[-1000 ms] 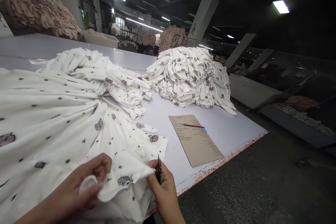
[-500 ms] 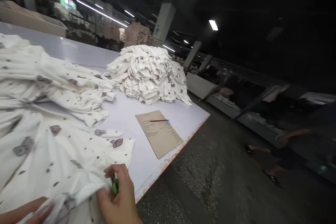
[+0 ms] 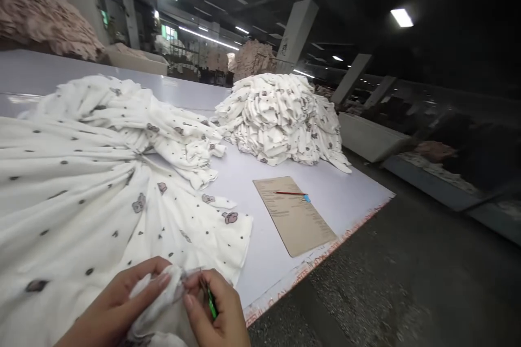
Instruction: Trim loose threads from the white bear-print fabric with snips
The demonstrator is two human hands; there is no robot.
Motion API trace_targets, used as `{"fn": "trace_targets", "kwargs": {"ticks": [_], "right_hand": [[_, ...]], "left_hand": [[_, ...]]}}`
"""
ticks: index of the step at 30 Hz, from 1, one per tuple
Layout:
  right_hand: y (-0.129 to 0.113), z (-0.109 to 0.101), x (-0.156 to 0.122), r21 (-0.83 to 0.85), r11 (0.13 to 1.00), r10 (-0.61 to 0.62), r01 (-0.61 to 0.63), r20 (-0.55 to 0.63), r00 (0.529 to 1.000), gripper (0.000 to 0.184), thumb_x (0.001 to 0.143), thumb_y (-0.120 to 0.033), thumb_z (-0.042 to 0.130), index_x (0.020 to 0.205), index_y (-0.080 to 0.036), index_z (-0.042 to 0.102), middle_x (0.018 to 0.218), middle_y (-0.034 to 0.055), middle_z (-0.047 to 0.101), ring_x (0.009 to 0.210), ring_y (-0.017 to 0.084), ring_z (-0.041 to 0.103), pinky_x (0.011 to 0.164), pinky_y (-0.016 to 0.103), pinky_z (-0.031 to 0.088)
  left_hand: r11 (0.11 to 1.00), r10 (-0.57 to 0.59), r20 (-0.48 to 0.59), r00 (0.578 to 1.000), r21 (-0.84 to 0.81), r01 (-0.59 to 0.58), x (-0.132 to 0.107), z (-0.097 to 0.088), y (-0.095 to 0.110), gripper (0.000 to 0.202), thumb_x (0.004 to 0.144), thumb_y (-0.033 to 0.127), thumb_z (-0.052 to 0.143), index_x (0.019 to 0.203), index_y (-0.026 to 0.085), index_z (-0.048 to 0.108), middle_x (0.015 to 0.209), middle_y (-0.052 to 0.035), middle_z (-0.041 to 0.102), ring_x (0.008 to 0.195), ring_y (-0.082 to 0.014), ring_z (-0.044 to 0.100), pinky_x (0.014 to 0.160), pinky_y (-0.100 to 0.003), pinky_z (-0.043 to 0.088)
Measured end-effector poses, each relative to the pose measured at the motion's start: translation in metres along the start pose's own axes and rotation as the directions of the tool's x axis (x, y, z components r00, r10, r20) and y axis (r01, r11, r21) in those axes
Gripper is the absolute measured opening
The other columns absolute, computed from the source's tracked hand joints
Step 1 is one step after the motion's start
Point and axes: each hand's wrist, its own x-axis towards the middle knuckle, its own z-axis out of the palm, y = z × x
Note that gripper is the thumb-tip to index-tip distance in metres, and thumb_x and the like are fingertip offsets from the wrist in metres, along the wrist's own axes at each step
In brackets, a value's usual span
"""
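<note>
Head view looks down on the left hand and right hand, close together at the near edge of the tabletop. The left hand's fingers curl around a bunched fold of soft white cotton fabric, and the right hand pinches a small pointed tool with a green grip against that fold; the tool's tip is too small to identify. The fold belongs to a wide, gathered length of the fabric, printed with scattered dark dots and grey-pink bear heads, that spreads across the near left of the tabletop and ends in crumpled folds. Farther off, right of centre, rises a loose, layered heap of the same printed fabric. Nearer on the right lies a brown kraft-card sheet bearing columns of small printed text, too small to read. Across its upper part lies a thin red pencil with a blue tag at one end. Red lettering runs along the tabletop's near edge, unreadable, above a speckled grey floor.
</note>
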Motion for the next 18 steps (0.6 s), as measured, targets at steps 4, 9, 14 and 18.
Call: {"fn": "trace_targets", "kwargs": {"ticks": [4, 9, 14, 18], "right_hand": [[-0.004, 0.003, 0.004, 0.091, 0.994, 0.063, -0.065, 0.025, 0.998, 0.01, 0.076, -0.029, 0.061, 0.074, -0.019, 0.059, 0.066, -0.0026, 0.053, 0.065, 0.015, 0.05, 0.062, 0.023, 0.039], [-0.001, 0.0, 0.012, 0.352, 0.897, 0.232, -0.268, 0.144, 0.962, 0.037, 0.081, -0.051, 0.059, 0.066, -0.019, 0.048, 0.057, -0.0067, 0.036, 0.051, 0.008, 0.029, 0.048, 0.02, 0.023], [0.008, 0.0, 0.003, 0.405, 0.869, 0.244, -0.285, 0.151, 0.958, 0.046, 0.079, -0.065, 0.055, 0.072, -0.02, 0.049, 0.056, -0.0072, 0.036, 0.045, 0.007, 0.023, 0.043, 0.02, 0.019], [0.018, 0.004, -0.009, 0.096, 0.995, 0.04, -0.035, -0.049, 0.998, 0.044, 0.084, -0.063, 0.046, 0.081, -0.022, 0.059, 0.066, -0.0011, 0.052, 0.061, 0.015, 0.048, 0.057, 0.024, 0.035]], "left_hand": [[0.98, -0.009, 0.033, 0.999, -0.199, 0.015, -0.003, 0.011, 0.012, 0.038, 0.072, 0.06, 0.063, 0.07, 0.022, 0.059, 0.064, 0.0058, 0.055, 0.063, -0.0124, 0.049, 0.056, -0.016, 0.045], [0.98, 0.009, 0.14, 0.99, -0.199, 0.019, -0.001, 0.01, 0.002, 0.033, 0.078, 0.051, 0.063, 0.073, 0.018, 0.062, 0.063, 0.0051, 0.053, 0.06, -0.0103, 0.046, 0.055, -0.016, 0.041], [0.96, -0.077, 0.102, 0.992, -0.261, 0.101, 0.002, 0.005, 0.005, 0.036, 0.071, 0.054, 0.069, 0.075, 0.018, 0.068, 0.068, 0.0023, 0.064, 0.07, -0.0144, 0.054, 0.065, -0.018, 0.044], [0.928, -0.086, 0.162, 0.983, -0.346, 0.138, 0.006, 0.001, 0.008, 0.037, 0.07, 0.053, 0.071, 0.072, 0.017, 0.065, 0.069, 0.002, 0.066, 0.069, -0.0131, 0.055, 0.064, -0.018, 0.044]]}}
